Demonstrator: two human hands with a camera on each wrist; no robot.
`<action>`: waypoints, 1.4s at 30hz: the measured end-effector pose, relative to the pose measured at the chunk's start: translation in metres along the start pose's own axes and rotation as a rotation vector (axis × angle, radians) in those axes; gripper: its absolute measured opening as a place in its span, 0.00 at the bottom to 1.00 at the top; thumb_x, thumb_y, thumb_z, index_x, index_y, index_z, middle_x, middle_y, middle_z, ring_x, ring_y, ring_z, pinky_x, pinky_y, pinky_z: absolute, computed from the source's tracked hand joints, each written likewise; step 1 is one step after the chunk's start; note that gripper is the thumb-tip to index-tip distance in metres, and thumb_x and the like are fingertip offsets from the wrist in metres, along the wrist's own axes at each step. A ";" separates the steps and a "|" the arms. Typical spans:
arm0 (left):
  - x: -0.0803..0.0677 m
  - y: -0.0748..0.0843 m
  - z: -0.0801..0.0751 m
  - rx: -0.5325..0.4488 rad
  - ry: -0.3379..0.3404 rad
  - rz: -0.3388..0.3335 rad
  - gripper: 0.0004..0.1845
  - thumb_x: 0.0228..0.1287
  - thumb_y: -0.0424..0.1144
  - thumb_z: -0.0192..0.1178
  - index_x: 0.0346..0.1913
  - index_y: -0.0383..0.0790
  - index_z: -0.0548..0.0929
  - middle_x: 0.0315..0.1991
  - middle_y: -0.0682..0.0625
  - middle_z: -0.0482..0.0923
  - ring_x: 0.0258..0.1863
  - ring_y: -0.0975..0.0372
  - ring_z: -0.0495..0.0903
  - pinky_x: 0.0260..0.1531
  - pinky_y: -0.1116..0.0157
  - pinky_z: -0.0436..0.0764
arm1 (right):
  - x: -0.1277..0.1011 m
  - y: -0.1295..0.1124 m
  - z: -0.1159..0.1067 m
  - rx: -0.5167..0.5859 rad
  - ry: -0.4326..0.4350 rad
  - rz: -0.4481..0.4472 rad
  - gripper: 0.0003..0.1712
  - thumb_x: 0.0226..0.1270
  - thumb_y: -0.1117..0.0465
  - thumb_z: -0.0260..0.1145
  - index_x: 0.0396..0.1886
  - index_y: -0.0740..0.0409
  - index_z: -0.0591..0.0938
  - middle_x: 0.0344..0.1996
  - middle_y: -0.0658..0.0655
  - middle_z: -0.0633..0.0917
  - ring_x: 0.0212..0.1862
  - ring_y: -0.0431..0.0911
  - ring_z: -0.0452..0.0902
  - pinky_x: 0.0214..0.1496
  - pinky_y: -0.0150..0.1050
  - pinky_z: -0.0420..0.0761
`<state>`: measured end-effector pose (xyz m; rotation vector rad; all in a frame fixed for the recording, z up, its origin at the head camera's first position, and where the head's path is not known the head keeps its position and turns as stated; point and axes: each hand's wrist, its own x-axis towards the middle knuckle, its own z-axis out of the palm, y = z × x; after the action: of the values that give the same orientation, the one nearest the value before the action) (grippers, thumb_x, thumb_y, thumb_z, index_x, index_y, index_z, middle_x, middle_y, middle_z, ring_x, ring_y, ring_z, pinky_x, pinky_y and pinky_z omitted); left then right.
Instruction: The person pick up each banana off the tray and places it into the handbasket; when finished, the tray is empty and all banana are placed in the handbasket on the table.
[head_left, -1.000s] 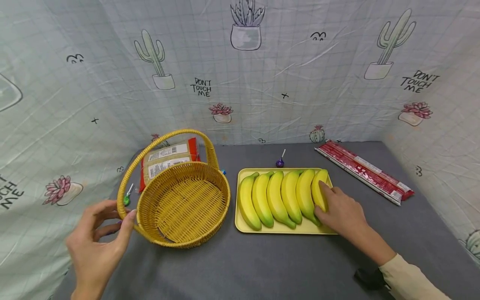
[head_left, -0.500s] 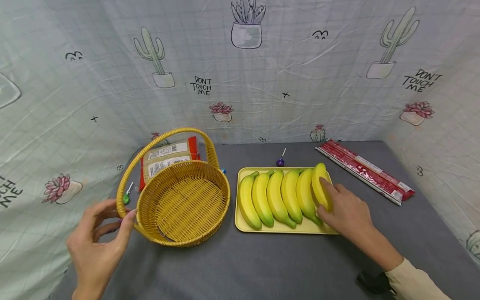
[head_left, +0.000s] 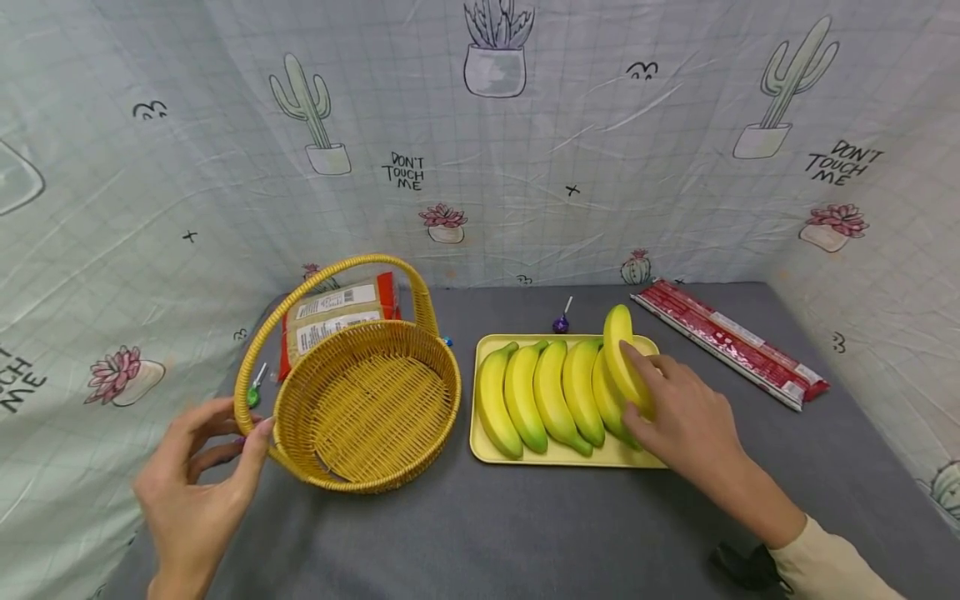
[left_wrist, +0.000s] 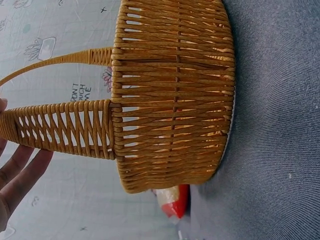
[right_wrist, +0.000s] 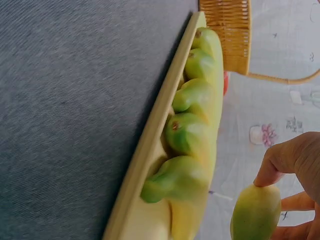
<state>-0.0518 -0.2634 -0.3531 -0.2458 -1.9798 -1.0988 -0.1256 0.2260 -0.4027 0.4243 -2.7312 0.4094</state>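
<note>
While the right hand (head_left: 686, 421) pinched one banana (head_left: 624, 360) between thumb and fingers, this banana stood lifted and tilted above the right end of the yellow tray (head_left: 551, 457), its far tip pointing up and away from the person. In the right wrist view the lower green tip of the same banana (right_wrist: 255, 212) was seen free of the tray, with a fingertip pressing on it. Five more bananas (head_left: 551, 393) lay side by side on the tray, close to each other. Just left of the tray stood a woven basket (head_left: 367, 404) on the grey table (head_left: 480, 533). The left hand (head_left: 197, 487) was at the left side of the basket, at the foot of its handle (head_left: 330, 273); its fingers were loosely spread and only the fingertips were at the wicker, holding nothing firmly. Behind the basket lay a brown food packet (head_left: 336, 318), behind the tray a purple lollipop (head_left: 560, 322), and right of the tray, well apart, a long red packet (head_left: 731, 342).
</note>
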 end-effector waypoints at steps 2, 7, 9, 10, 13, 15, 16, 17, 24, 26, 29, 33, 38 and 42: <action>0.000 -0.001 0.000 -0.006 0.002 0.002 0.22 0.51 0.14 0.73 0.52 0.18 0.84 0.40 0.45 0.84 0.39 0.68 0.84 0.37 0.81 0.84 | 0.002 -0.004 -0.001 0.007 -0.001 -0.008 0.43 0.59 0.57 0.71 0.77 0.54 0.74 0.52 0.68 0.83 0.38 0.58 0.79 0.16 0.46 0.79; -0.001 -0.003 0.001 -0.022 0.009 0.014 0.22 0.51 0.15 0.73 0.52 0.18 0.84 0.38 0.43 0.84 0.38 0.69 0.85 0.37 0.81 0.84 | 0.007 -0.018 -0.003 0.026 0.008 -0.042 0.43 0.59 0.58 0.70 0.78 0.53 0.74 0.52 0.66 0.83 0.37 0.54 0.77 0.15 0.39 0.74; -0.001 -0.004 0.001 -0.018 0.010 0.018 0.22 0.51 0.15 0.73 0.52 0.18 0.84 0.38 0.44 0.84 0.37 0.70 0.85 0.36 0.81 0.84 | 0.009 -0.025 -0.004 0.033 0.010 -0.062 0.43 0.59 0.59 0.71 0.78 0.52 0.74 0.53 0.65 0.83 0.37 0.53 0.77 0.15 0.37 0.71; -0.001 -0.004 0.001 -0.013 0.010 0.021 0.22 0.52 0.15 0.73 0.52 0.18 0.84 0.38 0.44 0.84 0.37 0.70 0.85 0.36 0.81 0.84 | 0.010 -0.029 -0.004 0.039 0.011 -0.072 0.44 0.59 0.60 0.71 0.78 0.51 0.74 0.53 0.64 0.83 0.37 0.53 0.76 0.14 0.36 0.69; -0.001 -0.005 0.002 -0.021 0.015 0.031 0.21 0.52 0.16 0.73 0.51 0.18 0.84 0.38 0.44 0.85 0.36 0.71 0.85 0.36 0.81 0.84 | 0.013 -0.039 -0.006 0.049 0.010 -0.108 0.44 0.59 0.61 0.72 0.79 0.50 0.74 0.54 0.62 0.84 0.38 0.52 0.76 0.13 0.35 0.66; -0.001 -0.006 0.002 -0.029 0.019 0.037 0.21 0.52 0.16 0.74 0.51 0.18 0.85 0.38 0.43 0.85 0.36 0.71 0.85 0.36 0.81 0.84 | 0.016 -0.046 -0.006 0.051 0.013 -0.133 0.44 0.59 0.62 0.71 0.79 0.49 0.74 0.53 0.61 0.84 0.38 0.51 0.77 0.13 0.34 0.64; -0.001 -0.006 0.002 -0.034 0.023 0.042 0.20 0.52 0.16 0.74 0.50 0.18 0.85 0.38 0.42 0.85 0.36 0.71 0.85 0.36 0.81 0.84 | 0.017 -0.048 -0.006 0.050 0.013 -0.146 0.44 0.59 0.62 0.71 0.79 0.49 0.74 0.53 0.61 0.84 0.38 0.51 0.77 0.13 0.34 0.65; -0.002 -0.006 0.003 -0.035 0.029 0.047 0.20 0.52 0.17 0.74 0.50 0.17 0.85 0.38 0.42 0.85 0.36 0.71 0.85 0.36 0.81 0.84 | 0.019 -0.051 -0.006 0.047 0.013 -0.159 0.44 0.59 0.62 0.71 0.79 0.50 0.74 0.53 0.61 0.84 0.38 0.51 0.77 0.14 0.34 0.65; -0.004 -0.004 0.003 -0.031 0.070 0.054 0.19 0.53 0.19 0.74 0.49 0.17 0.85 0.39 0.42 0.86 0.38 0.70 0.85 0.38 0.82 0.84 | 0.030 -0.069 -0.004 0.057 -0.005 -0.219 0.44 0.58 0.61 0.72 0.78 0.51 0.75 0.54 0.60 0.84 0.41 0.51 0.80 0.19 0.35 0.70; -0.004 -0.004 0.003 -0.035 0.071 0.051 0.19 0.53 0.18 0.74 0.50 0.17 0.85 0.39 0.42 0.86 0.39 0.70 0.85 0.38 0.81 0.84 | 0.033 -0.074 -0.003 0.067 -0.012 -0.220 0.44 0.58 0.61 0.72 0.78 0.50 0.75 0.54 0.60 0.85 0.41 0.51 0.80 0.18 0.35 0.69; -0.003 -0.004 0.002 -0.042 0.065 0.042 0.19 0.53 0.18 0.73 0.50 0.17 0.85 0.38 0.43 0.86 0.39 0.69 0.85 0.38 0.81 0.84 | 0.038 -0.082 -0.001 0.082 -0.014 -0.225 0.44 0.57 0.61 0.71 0.78 0.49 0.75 0.54 0.59 0.85 0.41 0.50 0.80 0.17 0.34 0.68; -0.003 -0.005 0.002 -0.059 0.054 0.013 0.20 0.52 0.16 0.73 0.50 0.17 0.84 0.38 0.44 0.86 0.39 0.67 0.85 0.38 0.80 0.85 | 0.044 -0.093 -0.001 0.099 -0.018 -0.244 0.45 0.58 0.60 0.73 0.78 0.47 0.75 0.54 0.58 0.85 0.40 0.49 0.79 0.17 0.34 0.67; -0.003 -0.008 0.002 -0.083 0.046 -0.007 0.21 0.51 0.14 0.73 0.51 0.17 0.84 0.39 0.44 0.86 0.39 0.66 0.86 0.38 0.79 0.85 | 0.050 -0.108 0.000 0.119 -0.047 -0.269 0.44 0.59 0.61 0.73 0.79 0.46 0.75 0.55 0.56 0.85 0.40 0.47 0.78 0.17 0.33 0.68; -0.004 -0.007 0.001 -0.082 0.045 -0.016 0.21 0.52 0.14 0.72 0.51 0.17 0.84 0.39 0.44 0.86 0.39 0.66 0.86 0.38 0.79 0.85 | 0.054 -0.120 0.001 0.116 -0.061 -0.297 0.44 0.60 0.61 0.72 0.79 0.45 0.74 0.56 0.56 0.85 0.42 0.48 0.79 0.17 0.33 0.68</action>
<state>-0.0534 -0.2656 -0.3602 -0.2467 -1.9021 -1.1866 -0.1338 0.1029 -0.3563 0.8725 -2.6515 0.4807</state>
